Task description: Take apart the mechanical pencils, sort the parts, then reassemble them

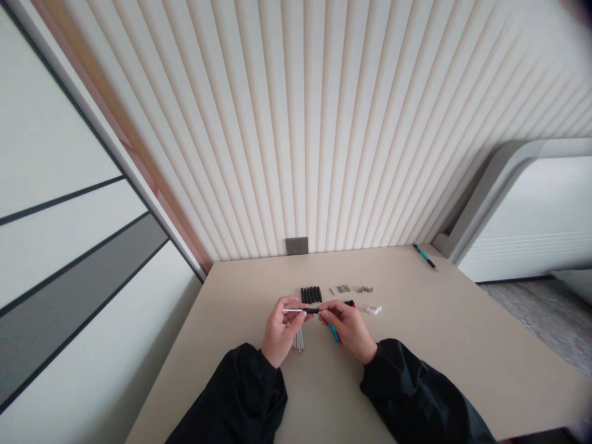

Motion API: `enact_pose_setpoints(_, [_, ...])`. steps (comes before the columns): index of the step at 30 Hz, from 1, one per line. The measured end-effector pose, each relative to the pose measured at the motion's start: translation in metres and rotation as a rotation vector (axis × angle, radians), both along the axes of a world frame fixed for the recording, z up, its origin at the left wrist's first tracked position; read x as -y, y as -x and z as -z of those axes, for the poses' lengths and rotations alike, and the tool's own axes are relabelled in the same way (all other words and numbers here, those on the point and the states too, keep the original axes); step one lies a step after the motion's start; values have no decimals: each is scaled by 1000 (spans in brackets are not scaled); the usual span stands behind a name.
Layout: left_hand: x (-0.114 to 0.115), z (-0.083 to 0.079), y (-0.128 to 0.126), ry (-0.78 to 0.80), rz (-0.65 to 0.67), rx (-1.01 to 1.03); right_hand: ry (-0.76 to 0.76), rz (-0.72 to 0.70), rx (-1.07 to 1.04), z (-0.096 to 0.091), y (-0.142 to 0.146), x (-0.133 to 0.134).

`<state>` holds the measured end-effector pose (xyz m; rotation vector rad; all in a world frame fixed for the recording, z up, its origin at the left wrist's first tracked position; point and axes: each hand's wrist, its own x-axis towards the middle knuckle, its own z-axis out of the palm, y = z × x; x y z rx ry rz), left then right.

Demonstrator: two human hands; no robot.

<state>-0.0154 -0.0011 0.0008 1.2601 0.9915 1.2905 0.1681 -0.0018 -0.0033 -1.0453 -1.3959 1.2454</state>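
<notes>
My left hand and right hand pinch a black tube between them, white rod at its nine o'clock. Worktop: black pieces at twelve, pen at two.

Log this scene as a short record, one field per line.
Left-hand grip: pinching a slim white-and-black rod
Right-hand grip: fingertips at the rod's black end
Between the hands, on the table: thin grey rods
Partly hidden by right hand: a bright blue piece
Beyond the hands: row of short black cylinders; small grey metallic-looking parts
Right of the hands: small white pieces
Far right corner: blue-and-black pen
Surface: smooth beige table
Wall: dark grey socket plate
</notes>
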Motion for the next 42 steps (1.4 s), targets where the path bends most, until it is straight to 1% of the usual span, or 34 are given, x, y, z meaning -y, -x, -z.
enact_pose_setpoints(4, [-1,5,2,-26,2,-54,6,-28,-1,0,-2,-1])
enact_pose_setpoints(7, [-2,9,5,-82,17,-155,14,-33,-2,-1,-3,-1])
enact_pose_setpoints(11, [-4,11,8,-240,-10,-355,23,-26,4,-4,-4,-1])
enact_pose_setpoints(13, [-5,10,9,-324,3,-427,28,-27,1,-6,-5,-1])
enact_pose_setpoints(16, [-5,9,10,-421,24,-491,24,-37,-6,-9,-5,-1])
enact_pose_setpoints(19, [-6,7,10,-474,27,-528,24,-50,-9,-9,-5,-1])
enact_pose_setpoints(24, [-5,6,12,-506,1,-573,38,-65,-44,-4,-6,-2])
enact_pose_setpoints(28, [-4,6,11,-494,18,-559,52,-72,-81,0,-6,-3])
enact_pose_setpoints(32, [-4,5,10,-500,34,-567,52,-71,-69,0,-6,-3])
enact_pose_setpoints(37, [-3,3,9,-516,16,-569,61,-68,-65,-3,-5,-2])
enact_pose_setpoints(39, [-3,2,9,-507,3,-566,60,-43,-68,-3,-5,-2])
enact_pose_setpoints(42, [-3,1,10,-489,-29,-554,61,47,-65,-2,-9,-4])
